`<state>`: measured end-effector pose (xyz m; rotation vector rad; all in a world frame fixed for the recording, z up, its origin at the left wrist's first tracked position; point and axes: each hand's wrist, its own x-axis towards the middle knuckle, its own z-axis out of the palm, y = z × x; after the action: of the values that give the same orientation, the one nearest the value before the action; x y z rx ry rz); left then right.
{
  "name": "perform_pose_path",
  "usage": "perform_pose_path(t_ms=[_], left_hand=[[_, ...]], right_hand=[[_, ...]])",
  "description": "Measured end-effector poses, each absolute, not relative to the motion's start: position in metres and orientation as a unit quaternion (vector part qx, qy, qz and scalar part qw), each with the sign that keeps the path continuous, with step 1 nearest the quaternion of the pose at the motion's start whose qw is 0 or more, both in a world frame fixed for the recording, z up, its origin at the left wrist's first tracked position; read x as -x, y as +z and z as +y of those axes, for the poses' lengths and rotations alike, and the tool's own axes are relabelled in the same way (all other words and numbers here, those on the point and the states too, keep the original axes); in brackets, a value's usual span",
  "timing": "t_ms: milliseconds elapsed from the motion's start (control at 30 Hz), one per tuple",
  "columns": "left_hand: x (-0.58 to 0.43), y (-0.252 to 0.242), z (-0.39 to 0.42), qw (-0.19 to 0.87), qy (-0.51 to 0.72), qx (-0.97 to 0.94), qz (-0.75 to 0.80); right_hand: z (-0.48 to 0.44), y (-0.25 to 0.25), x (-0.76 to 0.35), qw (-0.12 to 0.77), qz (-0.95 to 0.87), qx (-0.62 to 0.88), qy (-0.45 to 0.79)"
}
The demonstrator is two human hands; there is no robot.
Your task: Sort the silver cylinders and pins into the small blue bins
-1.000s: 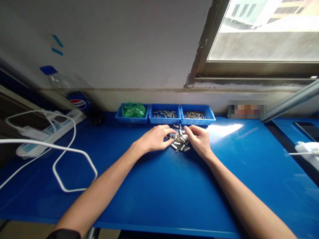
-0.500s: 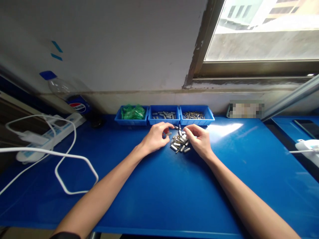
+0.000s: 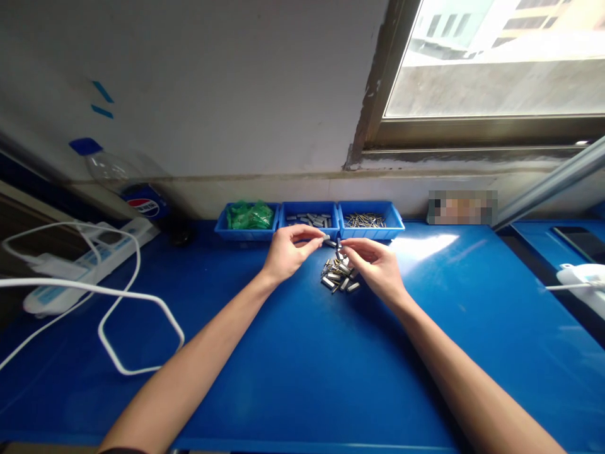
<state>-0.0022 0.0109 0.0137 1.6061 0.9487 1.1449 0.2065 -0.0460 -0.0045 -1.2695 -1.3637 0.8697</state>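
Blue tabletop (image 3: 293,378) set against a pale wall (image 3: 212,94), daylight coming from the window (image 3: 472,88) at upper right. We note three blue bins in a row at the back of the table: the left bin (image 3: 246,234) holds a green plastic bag (image 3: 250,216), the middle bin (image 3: 309,207) short silver cylinders (image 3: 317,219), the right bin (image 3: 373,234) thin brass-toned pins (image 3: 366,220).

Left hand (image 3: 286,253): thumb and fingers pinched together on a small silver piece (image 3: 326,238), raised just in front of the middle bin. Right hand (image 3: 378,268): thumb and fingers drawn close at the far edge of the mixed pile (image 3: 333,276); we cannot tell whether they grip a piece or only touch one.

Progress: we judge the work part-way. Cylinders and pins already lie apart in their own bins. Remaining: the pile on the table between and below the hands, where both kinds lie jumbled, with a few dark-looking pieces by the right fingertips. We cannot count what is left; pieces overlap. Silver piece in the left hand: not yet set down.
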Motion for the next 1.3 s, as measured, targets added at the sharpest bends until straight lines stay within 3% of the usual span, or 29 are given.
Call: perform_pose_path(t_ms=[167,267,467,700,867,1067,1300], left_hand=[[0.007,0.016,0.03,0.327,0.541,-0.656,0.413],[0.007,0.017,0.03,0.287,0.545,-0.682,0.395],[-0.005,0.016,0.014,0.231,0.39,-0.835,0.314],[-0.015,0.004,0.006,0.204,0.248,-0.909,0.267],[-0.014,0.005,0.006,0.215,0.278,-0.886,0.302],[-0.016,0.011,0.005,0.324,0.351,-0.818,0.321],[-0.016,0.017,0.003,0.431,0.387,-0.745,0.33]], right_hand=[[-0.04,-0.007,-0.225,0.484,-0.613,0.589,0.208],[-0.037,-0.008,-0.237,0.444,-0.656,0.582,0.184],[-0.031,-0.016,-0.252,0.367,-0.734,0.537,0.197],[-0.025,-0.019,-0.264,0.346,-0.764,0.518,0.165],[-0.027,-0.02,-0.26,0.382,-0.724,0.538,0.201],[-0.033,-0.008,-0.245,0.498,-0.595,0.492,0.394],[-0.042,0.007,-0.23,0.498,-0.543,0.458,0.496]])
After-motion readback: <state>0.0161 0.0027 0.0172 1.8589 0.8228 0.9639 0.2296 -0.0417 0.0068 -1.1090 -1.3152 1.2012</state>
